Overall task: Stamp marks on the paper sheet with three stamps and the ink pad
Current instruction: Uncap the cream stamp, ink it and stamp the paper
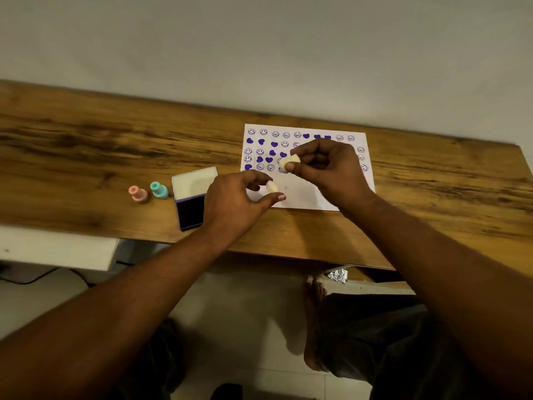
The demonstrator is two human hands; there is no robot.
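yellow stamp (290,163) pinched in right hand (331,166) grip, above paper sheet (300,194)

At frame centre the table (115,145) is showing grained matt wood; the sheet (300,197) is looking like smooth white paper; the stamps (138,193) at left are appearing plastic.

The light is dim and a bit yellow. The wooden surface (86,145) looks warm, and the wall (259,39) behind it looks grey and flat, with no bright spots. The white paper sheet (300,194) is the brightest thing. Soft shadows lie on it, just under the left hand (230,200) and the right hand (331,166). The floor (245,313) below is darker. The picture is a little soft all over. The surface's edges bend near the sides, like through a wide lens.
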